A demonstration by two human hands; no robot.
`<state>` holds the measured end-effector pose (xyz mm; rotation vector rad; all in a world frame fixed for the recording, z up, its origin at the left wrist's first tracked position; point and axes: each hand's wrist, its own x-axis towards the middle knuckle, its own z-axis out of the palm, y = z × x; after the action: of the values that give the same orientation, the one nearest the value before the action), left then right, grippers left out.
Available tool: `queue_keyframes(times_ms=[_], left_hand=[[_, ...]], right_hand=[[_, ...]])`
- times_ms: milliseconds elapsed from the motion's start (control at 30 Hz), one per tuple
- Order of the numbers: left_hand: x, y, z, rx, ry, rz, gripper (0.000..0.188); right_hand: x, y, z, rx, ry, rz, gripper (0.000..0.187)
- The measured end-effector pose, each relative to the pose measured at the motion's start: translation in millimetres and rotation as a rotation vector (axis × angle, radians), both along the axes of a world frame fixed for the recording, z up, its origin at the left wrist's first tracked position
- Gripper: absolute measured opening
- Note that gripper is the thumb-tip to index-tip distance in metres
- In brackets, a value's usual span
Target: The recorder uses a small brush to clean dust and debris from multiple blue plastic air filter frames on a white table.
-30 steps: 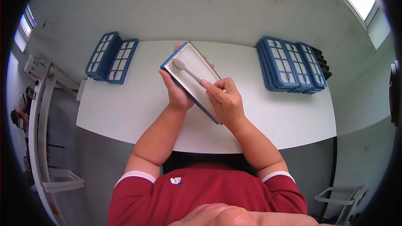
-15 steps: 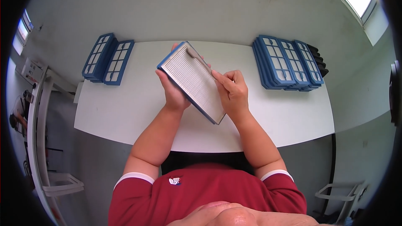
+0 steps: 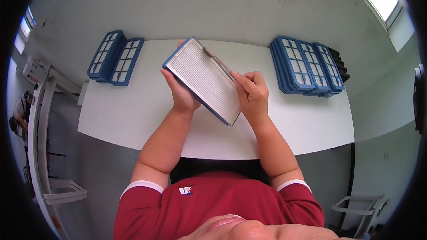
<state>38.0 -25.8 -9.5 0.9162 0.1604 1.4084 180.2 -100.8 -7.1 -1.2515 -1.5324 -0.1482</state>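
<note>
A rectangular pleated air filter (image 3: 202, 80), with white pleats and a blue frame, is held tilted above the table. My left hand (image 3: 182, 90) grips it from the left, its thumb on the blue edge and its other fingers hidden behind. Along the filter's upper right edge runs a thin grey-brown strip (image 3: 216, 61), partly standing off the frame. My right hand (image 3: 251, 92) is closed, thumb and index finger pinching the strip's lower end at the filter's right edge. What the strip is made of I cannot make out.
Blue-framed filters (image 3: 126, 62) are stacked at the table's far left. More stacked blue filters (image 3: 307, 69) stand at the far right, with black pieces (image 3: 340, 64) beside them. The white table (image 3: 120, 120) reaches back to a grey wall (image 3: 178, 9).
The filter and both hands have shifted slightly up and left. My right fingers have moved a little right, and the strip now looks thinner, seen more edge-on.
</note>
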Motion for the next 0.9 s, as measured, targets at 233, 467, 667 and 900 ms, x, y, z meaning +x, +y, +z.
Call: queue_keyframes(times_ms=[233,467,667,900], left_hand=[[-4,3,5,-0.014,-0.014,0.025,0.086],[-6,2,7,-0.047,-0.036,0.023,0.084],[-6,5,5,-0.076,-0.039,0.045,0.082],[-8,8,3,-0.110,-0.054,0.052,0.082]], right_hand=[[-5,-3,-3,-0.036,-0.027,0.103,0.031],[-15,-9,-1,-0.039,-0.050,0.146,0.031],[-20,-12,-3,-0.038,-0.058,0.201,0.032],[-25,-13,-3,-0.023,-0.057,0.293,0.030]])
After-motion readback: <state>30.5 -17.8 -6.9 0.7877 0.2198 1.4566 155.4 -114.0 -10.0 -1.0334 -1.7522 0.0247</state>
